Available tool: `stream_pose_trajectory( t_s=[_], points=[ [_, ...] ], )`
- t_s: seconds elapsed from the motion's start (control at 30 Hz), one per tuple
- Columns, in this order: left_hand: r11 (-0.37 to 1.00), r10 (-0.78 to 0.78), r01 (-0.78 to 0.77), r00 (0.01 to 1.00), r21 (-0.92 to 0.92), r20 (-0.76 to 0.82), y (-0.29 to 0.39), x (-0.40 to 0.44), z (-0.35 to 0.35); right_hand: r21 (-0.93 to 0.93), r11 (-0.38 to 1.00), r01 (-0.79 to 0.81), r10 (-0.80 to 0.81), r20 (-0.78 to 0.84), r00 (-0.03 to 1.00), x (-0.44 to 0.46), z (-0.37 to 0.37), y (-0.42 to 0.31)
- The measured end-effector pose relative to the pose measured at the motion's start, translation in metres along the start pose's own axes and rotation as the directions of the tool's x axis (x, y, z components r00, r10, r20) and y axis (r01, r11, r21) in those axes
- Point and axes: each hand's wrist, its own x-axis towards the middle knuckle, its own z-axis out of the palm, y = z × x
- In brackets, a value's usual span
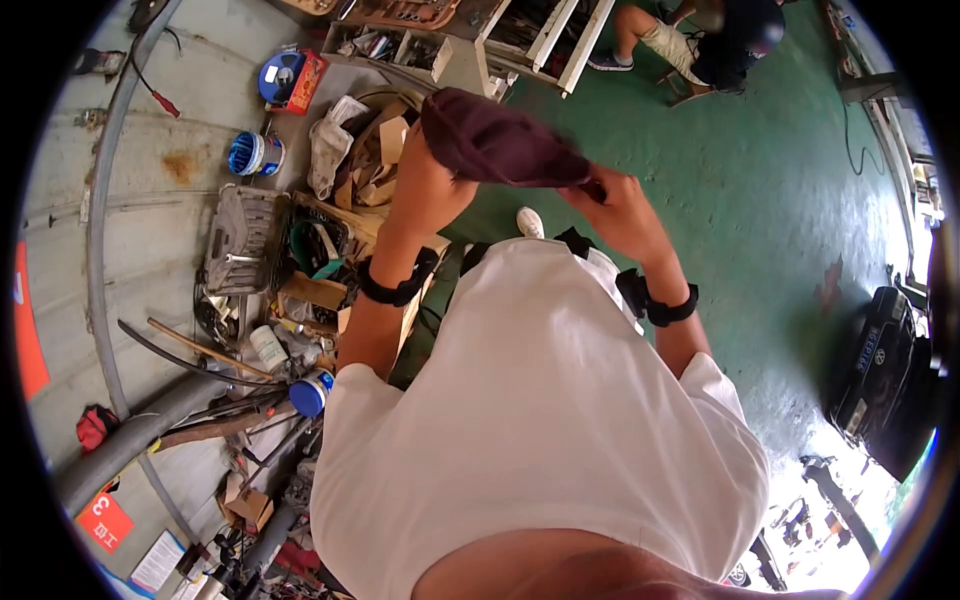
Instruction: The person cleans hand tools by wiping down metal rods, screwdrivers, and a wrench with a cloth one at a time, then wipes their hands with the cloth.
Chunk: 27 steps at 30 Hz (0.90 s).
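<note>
Cloth [500,140], dark maroon and bunched, spans the gap between the two hands near the top centre of the frame, and from my remote seat I see both arms reaching up the picture to it. At its left end the left hand [445,190] lies partly behind the fabric, the lower hand and wrist showing; the folds cover its fingers, so I cannot tell how tightly they are curled. The left forearm climbs steeply, leaning a little rightward, with a black strap [388,290] around it. At the other end I have the right hand [625,212] with fingers bent inward, gripping the fabric's right tip; that forearm slants up and leftward, wearing a matching black band [665,304]. Between the arms is the white T-shirt [540,420]. Cardboard scraps [378,192] lie left of the left forearm, green floor [760,190] spreads rightward, and a seated person [740,50] occupies the upper right.
</note>
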Motion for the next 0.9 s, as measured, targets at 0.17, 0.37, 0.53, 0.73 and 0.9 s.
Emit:
stream_pose_trajectory(
  t_s=[0.17,0.37,0.53,0.73,0.9],
  points=[
    [0.953,-0.051,0.063,0.998,0.296,-0.048,0.003,-0.002,-0.018,0.015,0.998,-0.065,0.065,0.026,0.998,-0.011,0.004,0.009],
    [0.971,-0.175,0.201,0.967,0.132,-0.184,-0.007,-0.011,-0.007,-0.012,0.995,-0.094,0.093,-0.078,0.993,-0.025,0.02,-0.006],
    [0.954,0.073,-0.149,0.958,0.259,0.279,0.003,-0.005,-0.006,-0.08,0.988,-0.134,0.128,-0.08,0.989,-0.04,0.048,-0.013],
    [0.92,0.144,-0.275,0.899,0.278,0.413,-0.012,-0.034,0.008,-0.09,0.995,-0.037,0.019,-0.195,0.981,-0.049,0.086,-0.004],
    [0.927,0.169,-0.277,0.91,0.252,0.379,-0.009,-0.061,0.012,-0.094,0.994,-0.051,0.034,-0.18,0.983,-0.041,0.101,-0.011]
  ],
)
